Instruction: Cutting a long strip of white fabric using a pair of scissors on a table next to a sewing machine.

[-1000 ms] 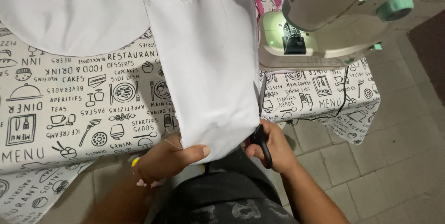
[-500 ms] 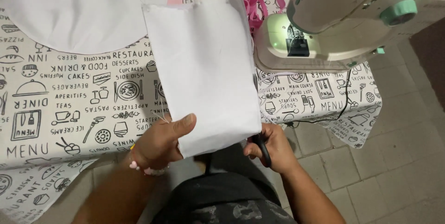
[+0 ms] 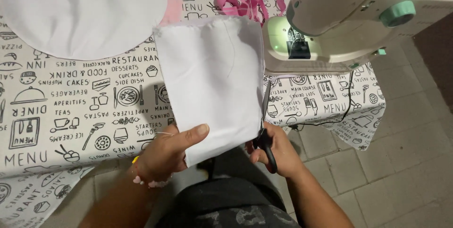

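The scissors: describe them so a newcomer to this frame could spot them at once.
Start at the cream sewing machine on the printed tablecloth. Just below its base, the right hand holds the scissors against the right edge of the white fabric piece. Black handles and a slim upright blade set them apart.

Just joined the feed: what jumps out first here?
A white rectangular fabric piece held up at centre, left hand pinching its lower edge, while the right hand runs black-handled scissors along its right side. Behind, a cream sewing machine with mint knob sits on the black-and-white printed tablecloth.
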